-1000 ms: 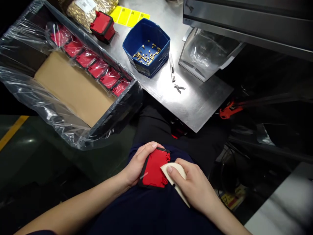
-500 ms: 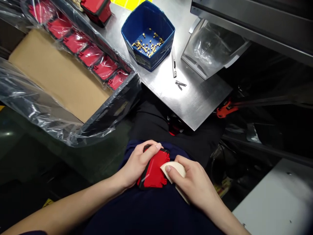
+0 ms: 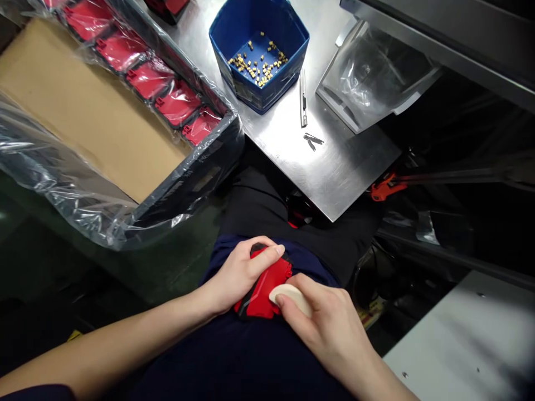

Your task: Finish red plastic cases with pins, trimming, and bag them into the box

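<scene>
In my lap lies a red plastic part with black edges (image 3: 267, 287). My left hand (image 3: 248, 267) grips its far left side, the thumb across the top and the fingers out of sight behind it. A cream-coloured cloth or soft pad (image 3: 288, 293) is pinched in my right hand (image 3: 324, 317), thumb on top. The pad's rounded tip touches or overlaps the right side of the red part, near its small hinge-like lugs. Part of the pad is hidden by my fingers.
A plastic-lined box (image 3: 196, 159) holding a row of red parts and brown cardboard stands left. On the metal table (image 3: 334, 184) are a blue bin (image 3: 267, 97) with small brass pieces, a slim cutter (image 3: 303, 100), small dark clippers (image 3: 312, 141) and a clear-bagged tray (image 3: 368, 72).
My right hand has moved slightly left with the cream pad, which now covers more of the red part's right side. The left hand keeps its grip. The view has shifted a little.
</scene>
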